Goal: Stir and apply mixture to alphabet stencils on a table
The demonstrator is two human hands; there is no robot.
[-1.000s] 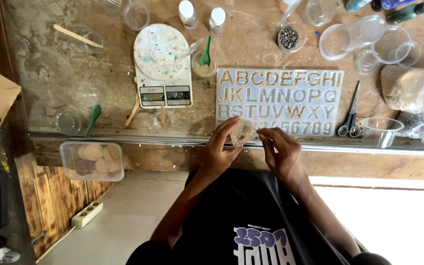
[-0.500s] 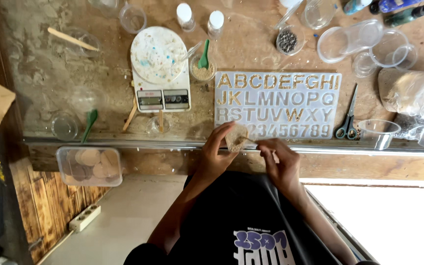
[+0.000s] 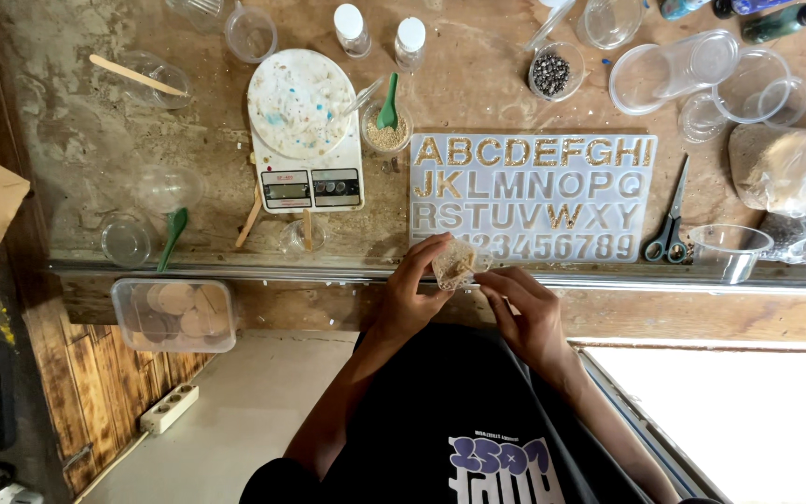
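While left fingers (image 3: 419, 266) pinch it, cup (image 3: 452, 262) meets right fingers (image 3: 489, 280).

Small clear cup (image 3: 453, 262) of pale grainy mix — tilted, at the table edge — thin stick (image 3: 467, 270) inside.

Worn, stained wooden tabletop (image 3: 67, 112) with a metal strip (image 3: 235, 271) along its near edge. Below lay a pale floor (image 3: 235, 420), wooden planks (image 3: 76, 373) and a white power strip (image 3: 168, 409); bright daylight fell at lower right.
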